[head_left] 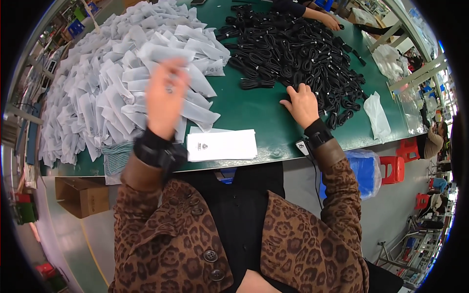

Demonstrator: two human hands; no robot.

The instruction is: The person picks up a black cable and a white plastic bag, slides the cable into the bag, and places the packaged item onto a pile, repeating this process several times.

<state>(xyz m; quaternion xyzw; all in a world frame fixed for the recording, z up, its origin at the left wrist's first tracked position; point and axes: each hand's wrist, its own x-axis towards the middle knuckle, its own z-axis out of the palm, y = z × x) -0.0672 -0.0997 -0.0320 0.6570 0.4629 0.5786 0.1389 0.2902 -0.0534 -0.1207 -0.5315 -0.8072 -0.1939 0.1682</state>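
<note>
My left hand (pixel 167 100) is smeared by motion above a large heap of frosted white plastic bags (pixel 110 85). A blurred bag (pixel 163 52) lies right at its fingertips; whether the fingers grip it cannot be made out. My right hand (pixel 303 108) reaches to the near edge of a pile of coiled black cables (pixel 288 46). Its fingertips touch the coils, the thumb stands apart, and no cable shows in its grasp. Between my hands, near the table edge, lies a stack of flat white bags (pixel 222 145) with small dark print.
The green table (pixel 234 107) carries both piles. Across it, another person's hand (pixel 328 20) is beside the cables. A crumpled white bag (pixel 376 116) lies at right, and a ribbed grey-green cloth (pixel 117 158) at left. Below are a cardboard box (pixel 83 197), a blue bin (pixel 352 172) and red stools (pixel 392 169).
</note>
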